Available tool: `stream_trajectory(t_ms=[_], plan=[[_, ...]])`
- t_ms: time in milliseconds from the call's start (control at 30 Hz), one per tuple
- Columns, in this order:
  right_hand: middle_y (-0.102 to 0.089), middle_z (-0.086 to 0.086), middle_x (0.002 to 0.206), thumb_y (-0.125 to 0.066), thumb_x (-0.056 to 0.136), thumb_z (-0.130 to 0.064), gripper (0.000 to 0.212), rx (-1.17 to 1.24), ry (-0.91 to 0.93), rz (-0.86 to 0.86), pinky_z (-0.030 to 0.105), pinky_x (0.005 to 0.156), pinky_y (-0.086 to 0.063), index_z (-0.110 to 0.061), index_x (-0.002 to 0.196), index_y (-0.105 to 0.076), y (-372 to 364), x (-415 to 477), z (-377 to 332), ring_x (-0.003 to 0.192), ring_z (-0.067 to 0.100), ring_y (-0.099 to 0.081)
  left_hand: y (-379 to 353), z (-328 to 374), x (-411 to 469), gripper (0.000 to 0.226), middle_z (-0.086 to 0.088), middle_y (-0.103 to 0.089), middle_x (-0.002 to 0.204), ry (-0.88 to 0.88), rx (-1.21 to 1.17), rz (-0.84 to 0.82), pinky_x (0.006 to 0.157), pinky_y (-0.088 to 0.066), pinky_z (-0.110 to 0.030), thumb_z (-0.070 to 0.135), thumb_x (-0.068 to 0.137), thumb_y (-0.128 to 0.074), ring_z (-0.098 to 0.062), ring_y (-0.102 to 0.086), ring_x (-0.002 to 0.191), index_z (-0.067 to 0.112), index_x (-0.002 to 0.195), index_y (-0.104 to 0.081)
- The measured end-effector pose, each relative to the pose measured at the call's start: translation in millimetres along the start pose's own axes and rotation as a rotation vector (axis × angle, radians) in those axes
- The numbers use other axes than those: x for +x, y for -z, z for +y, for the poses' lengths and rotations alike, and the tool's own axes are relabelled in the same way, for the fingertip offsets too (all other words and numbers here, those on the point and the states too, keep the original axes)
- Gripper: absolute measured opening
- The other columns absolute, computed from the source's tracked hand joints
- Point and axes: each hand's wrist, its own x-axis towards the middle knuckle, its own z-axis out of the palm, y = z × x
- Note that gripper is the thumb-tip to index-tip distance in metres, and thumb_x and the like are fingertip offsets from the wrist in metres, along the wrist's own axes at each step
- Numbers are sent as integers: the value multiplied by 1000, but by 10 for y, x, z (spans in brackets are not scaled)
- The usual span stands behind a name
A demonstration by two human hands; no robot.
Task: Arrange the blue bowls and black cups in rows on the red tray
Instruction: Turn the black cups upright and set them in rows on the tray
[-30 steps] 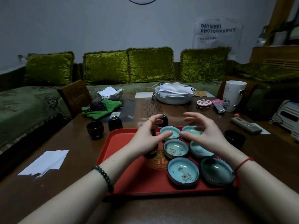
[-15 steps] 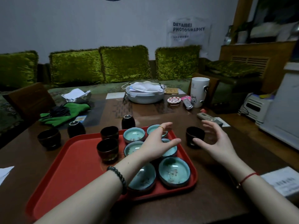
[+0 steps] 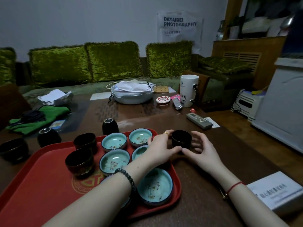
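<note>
Room: we see a pale wall with a white poster (image 3: pixel 179 26) reading "DATAIBEI PHOTOGRAPHY", and a sofa (image 3: pixel 85 63) lined with green velvet cushions behind the table.
Table: we see a dark, glossy wooden table (image 3: pixel 193 182) carrying everything below.
Tray: the red tray (image 3: pixel 41 190) sits at the near left of the table, its right part filled.
Clutter: at the far side we find a lidded grey dish (image 3: pixel 132 97), a white mug (image 3: pixel 188 90), a remote (image 3: pixel 199 120), a green cloth (image 3: pixel 37 118), and a white box (image 3: pixel 278 192) at the near right edge.
Bowls: the blue bowls (image 3: pixel 155 185) stand in two columns on the right part of the tray; our left forearm hides parts of them.
Cups: two black cups (image 3: pixel 79 161) stand on the tray left of the bowls; three more (image 3: pixel 48 136) remain on the table beyond its far left edge.
Hands: our left hand (image 3: pixel 161 149) and right hand (image 3: pixel 203 150) curl round a sixth cup (image 3: pixel 181 139) on the table just beside the tray's far right corner, fingers touching its sides, thumbs meeting in front.
</note>
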Motion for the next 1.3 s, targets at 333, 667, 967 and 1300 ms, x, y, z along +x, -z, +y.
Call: stream_trajectory(t_ms=[333, 667, 967, 1300], plan=[[-55, -2, 120, -74, 71, -19, 55, -13, 8, -11, 24, 85, -44, -23, 119, -49, 17, 23, -93, 106, 13, -53, -1, -5, 15, 51, 2, -58, 127, 34, -9, 57, 112, -15, -46, 41, 82, -59, -18, -44, 125, 22, 127, -42], [-57, -7, 111, -76, 68, -13, 53, 148, 113, -8, 21, 79, -51, -31, 110, -50, 14, -118, -561, 102, 11, -57, 419, 9, -270, 48, 2, -60, 122, -100, -291, 195, 100, -38, -25, 30, 77, -68, -11, -52, 118, 21, 121, -51], [-64, -8, 107, -79, 64, -13, 51, 277, 226, -74, 20, 77, -54, -29, 107, -56, -301, -324, -1131, 99, 8, -62, 1035, -88, -800, 43, 3, -63, 116, -139, -419, 244, 99, -47, -38, 24, 78, -67, -6, -59, 108, 22, 119, -53], [-65, -3, 107, -76, 66, -10, 46, 311, 309, -235, 24, 78, -55, -25, 105, -57, -935, -598, -1635, 93, 9, -66, 1554, -445, -1497, 37, -1, -67, 104, -63, -548, 354, 74, -48, -10, 8, 76, -68, 3, -64, 90, 13, 111, -55]])
